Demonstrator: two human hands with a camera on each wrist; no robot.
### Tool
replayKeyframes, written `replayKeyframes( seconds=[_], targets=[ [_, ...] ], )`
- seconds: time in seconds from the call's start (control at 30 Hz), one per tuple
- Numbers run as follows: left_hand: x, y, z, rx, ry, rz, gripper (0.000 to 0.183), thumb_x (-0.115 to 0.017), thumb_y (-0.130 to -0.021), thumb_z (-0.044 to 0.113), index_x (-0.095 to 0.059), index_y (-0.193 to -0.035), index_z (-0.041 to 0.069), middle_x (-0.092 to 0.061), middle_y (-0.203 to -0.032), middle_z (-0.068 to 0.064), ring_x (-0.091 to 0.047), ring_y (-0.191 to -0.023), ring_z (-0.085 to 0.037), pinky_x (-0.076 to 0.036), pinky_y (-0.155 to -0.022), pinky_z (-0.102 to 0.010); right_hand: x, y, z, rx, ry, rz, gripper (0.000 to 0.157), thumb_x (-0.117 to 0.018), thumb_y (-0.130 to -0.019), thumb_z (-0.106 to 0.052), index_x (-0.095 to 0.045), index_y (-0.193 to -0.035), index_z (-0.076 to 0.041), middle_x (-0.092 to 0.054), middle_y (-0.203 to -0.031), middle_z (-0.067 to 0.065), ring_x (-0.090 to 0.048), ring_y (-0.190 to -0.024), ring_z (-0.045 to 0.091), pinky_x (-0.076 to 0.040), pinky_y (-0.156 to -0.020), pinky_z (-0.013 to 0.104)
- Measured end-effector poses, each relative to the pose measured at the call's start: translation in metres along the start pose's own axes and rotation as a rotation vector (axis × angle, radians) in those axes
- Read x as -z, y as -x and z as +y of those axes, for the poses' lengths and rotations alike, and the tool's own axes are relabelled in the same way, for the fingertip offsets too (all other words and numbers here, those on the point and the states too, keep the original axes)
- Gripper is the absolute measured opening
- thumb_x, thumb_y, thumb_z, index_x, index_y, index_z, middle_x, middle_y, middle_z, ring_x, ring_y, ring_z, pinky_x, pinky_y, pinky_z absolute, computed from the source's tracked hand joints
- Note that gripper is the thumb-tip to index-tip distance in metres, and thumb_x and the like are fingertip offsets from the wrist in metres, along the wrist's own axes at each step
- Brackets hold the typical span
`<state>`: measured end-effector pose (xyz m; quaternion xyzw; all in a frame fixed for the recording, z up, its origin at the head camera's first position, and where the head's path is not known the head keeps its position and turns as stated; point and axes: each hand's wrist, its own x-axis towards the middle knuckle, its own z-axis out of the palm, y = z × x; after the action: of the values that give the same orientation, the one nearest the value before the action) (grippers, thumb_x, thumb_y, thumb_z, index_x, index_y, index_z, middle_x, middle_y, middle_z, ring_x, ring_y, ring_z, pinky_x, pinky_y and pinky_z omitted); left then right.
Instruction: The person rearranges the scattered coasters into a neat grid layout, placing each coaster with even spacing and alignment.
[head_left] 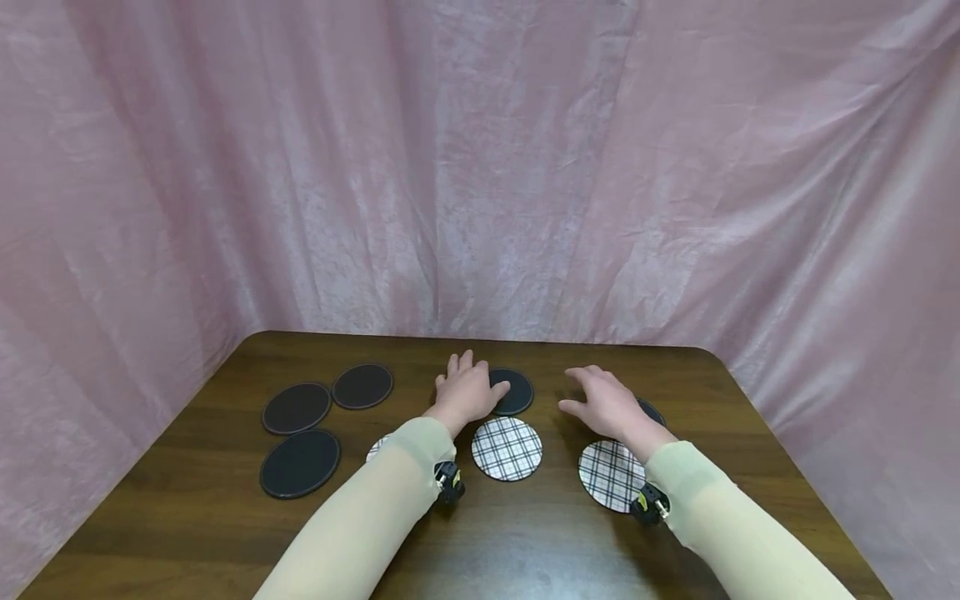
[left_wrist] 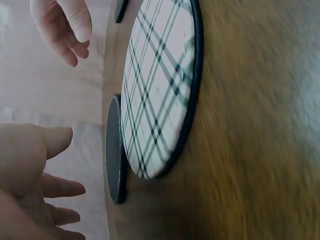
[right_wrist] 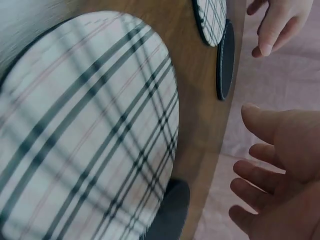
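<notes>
My left hand point(head_left: 467, 392) is held above the table with fingers spread and nothing in them, just left of a black round coaster point(head_left: 514, 393). Below that coaster lies a plaid white coaster point(head_left: 507, 449); both also show in the left wrist view. My right hand point(head_left: 606, 403) hovers farther right, fingers loosely bent and holding nothing. Under its wrist lies another plaid coaster point(head_left: 609, 475), large in the right wrist view. A black coaster point(head_left: 651, 411) is partly hidden behind that hand. The left forearm covers most of one more plaid coaster point(head_left: 377, 446).
On the left of the brown wooden table point(head_left: 202, 500) lie three black coasters: one at the back point(head_left: 363, 386), one beside it point(head_left: 297, 408) and one nearer point(head_left: 300, 463). A pink curtain point(head_left: 480, 167) hangs behind the table and along its sides.
</notes>
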<state>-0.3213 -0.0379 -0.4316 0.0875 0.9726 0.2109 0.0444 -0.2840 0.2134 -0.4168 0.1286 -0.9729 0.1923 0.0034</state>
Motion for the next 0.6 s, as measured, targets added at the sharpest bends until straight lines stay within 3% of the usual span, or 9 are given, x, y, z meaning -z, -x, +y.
replayKeyframes(
  seconds=[0.17, 0.6],
  targets=[
    [0.000, 0.001, 0.007, -0.037, -0.017, -0.006, 0.071, -0.059, -0.113, 0.053, -0.050, -0.165, 0.006, -0.020, -0.181, -0.021, -0.008, -0.168, -0.044, -0.017, -0.129, -0.068, 0.008, 0.014, 0.003, 0.007, 0.065, 0.023, 0.062, -0.075, -0.108, -0.029, -0.056, -0.156, 0.004, -0.054, -0.157, 0.032, -0.048, -0.148, 0.052, -0.036, -0.121, 0.065],
    [-0.008, 0.009, 0.030, -0.159, -0.004, -0.011, 0.059, -0.058, -0.114, 0.050, -0.061, -0.158, 0.012, -0.025, -0.180, -0.020, -0.013, -0.167, -0.046, -0.017, -0.128, -0.070, 0.030, 0.045, 0.040, -0.090, 0.098, 0.040, 0.066, -0.075, -0.108, -0.032, -0.054, -0.154, 0.010, -0.050, -0.157, 0.038, -0.047, -0.144, 0.058, -0.042, -0.113, 0.070]
  ],
)
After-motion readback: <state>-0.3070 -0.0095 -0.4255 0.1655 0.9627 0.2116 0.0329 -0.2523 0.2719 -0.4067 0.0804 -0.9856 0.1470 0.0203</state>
